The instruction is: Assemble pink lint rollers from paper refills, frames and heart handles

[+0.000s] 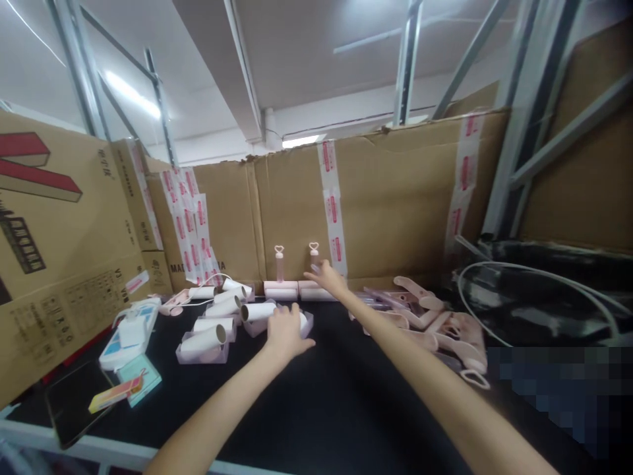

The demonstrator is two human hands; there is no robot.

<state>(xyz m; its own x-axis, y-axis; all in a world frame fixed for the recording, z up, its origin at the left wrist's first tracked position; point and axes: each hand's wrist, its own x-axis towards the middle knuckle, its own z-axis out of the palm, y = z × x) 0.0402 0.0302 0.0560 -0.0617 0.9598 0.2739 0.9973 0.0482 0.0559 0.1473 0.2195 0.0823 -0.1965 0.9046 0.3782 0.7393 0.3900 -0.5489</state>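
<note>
My left hand [285, 331] lies on a white lint roll in a clear pink tray [262, 315], its fingers curled over the roll. My right hand [327, 277] reaches farther back, fingers spread, beside the base of a standing pink lint roller with a heart-shaped handle [314, 254]. A second upright roller [279, 262] stands just to its left against the cardboard wall. Several more white rolls in trays [204, 342] lie left of my left hand.
A heap of pink roller handles [435, 323] lies to the right on the black table [316, 409]. A cardboard wall [395, 198] closes the back, and a large box [54, 264] stands at left. A phone [74, 402], small boxes [131, 333] and a white cable [519, 290] are nearby.
</note>
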